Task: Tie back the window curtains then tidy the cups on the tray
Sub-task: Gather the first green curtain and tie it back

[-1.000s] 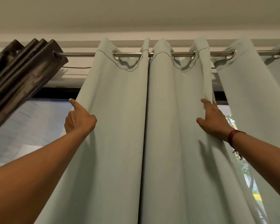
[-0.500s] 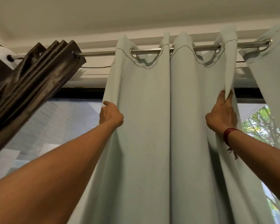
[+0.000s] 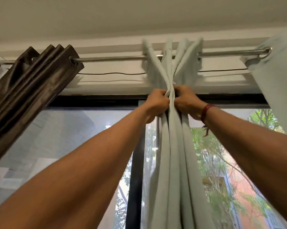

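Both hands meet high up on the pale green curtain [image 3: 175, 162], which is bunched into a narrow bundle of folds between them. The left hand [image 3: 156, 101] has its fingers [image 3: 163, 95] curled tight round the left side of the bundle. The right hand [image 3: 187, 100] has its fingers [image 3: 179, 89] curled round the right side, so the two fists almost touch with only the gathered cloth between them. Above the fingers the folds fan out and cross one another up to the metal curtain rod [image 3: 111, 59], where the top edge is blurred. Below the fingers the cloth hangs straight down in long tight pleats. A red wristband [image 3: 205, 111] sits on the right wrist just behind that hand, with a loose end dangling. Far to the left of the fingers a dark brown curtain [image 3: 32, 80] is pushed together on the same rod, slanting down and leftward. Well to the right of the fingers another pale green panel [image 3: 278, 90] hangs from a ring on the rod. A thin cord [image 3: 111, 73] runs along the wall just under the rod. Below the fingers and to their left stands an upright bar of the black window frame [image 3: 136, 179].
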